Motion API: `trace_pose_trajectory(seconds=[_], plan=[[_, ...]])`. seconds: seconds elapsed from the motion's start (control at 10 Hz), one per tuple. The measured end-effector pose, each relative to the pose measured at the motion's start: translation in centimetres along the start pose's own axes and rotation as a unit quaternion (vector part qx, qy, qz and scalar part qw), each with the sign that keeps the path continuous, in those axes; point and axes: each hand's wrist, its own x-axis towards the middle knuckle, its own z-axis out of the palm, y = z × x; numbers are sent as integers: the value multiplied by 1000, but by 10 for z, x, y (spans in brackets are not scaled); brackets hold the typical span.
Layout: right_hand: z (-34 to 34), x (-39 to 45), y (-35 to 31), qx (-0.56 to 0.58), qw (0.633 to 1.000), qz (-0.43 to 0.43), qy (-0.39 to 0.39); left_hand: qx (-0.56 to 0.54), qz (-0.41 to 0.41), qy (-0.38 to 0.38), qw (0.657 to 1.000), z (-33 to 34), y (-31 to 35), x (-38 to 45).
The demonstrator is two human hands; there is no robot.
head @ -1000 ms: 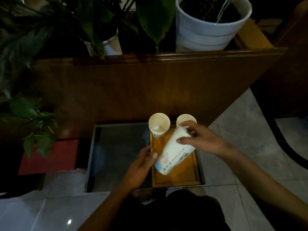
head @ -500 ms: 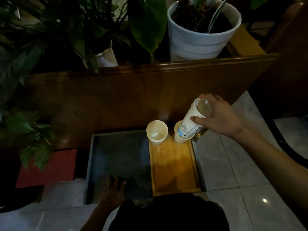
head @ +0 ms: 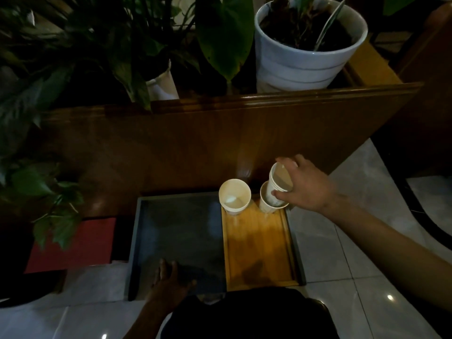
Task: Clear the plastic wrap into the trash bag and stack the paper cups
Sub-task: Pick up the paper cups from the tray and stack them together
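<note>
two cups [head: 274, 192] nested at tray edge [head: 286, 214]

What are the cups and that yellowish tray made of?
The cups look like paper: thin matte white walls with rolled rims. The tray looks like wood or bamboo, with a warm honey colour, a faint sheen and a raised rim; the dim light leaves it uncertain.

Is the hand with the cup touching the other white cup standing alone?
Apart. In the head view, the right hand grips the tilted cup, and dark background shows between it and the lone cup.
</note>
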Motion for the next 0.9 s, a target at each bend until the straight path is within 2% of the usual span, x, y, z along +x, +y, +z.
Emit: trace_pose_trajectory(seconds=[0.1,0.3,0.5,0.6,0.7,0.8,0.9], plan=[[15,1,-4,-15,1000,6,-14,146,25,-13,989,4,5,-2],[42,4,-6,-28,999,6,-22,165,31,24,986,5,7,1],[65,6,-3,-42,998,-1,-36,100,0,19,995,14,-1,18],[74,5,-3,-20,999,2,-41,104,35,81,991,16,3,20],[84,0,-5,28,999,18,-3,117,55,145,981,16,6,17],[86,3,-13,73,995,49,35,90,21,74,993,24,-2,24],[87,17,-27,118,984,122,54,97,28,66,993,30,-10,28]])
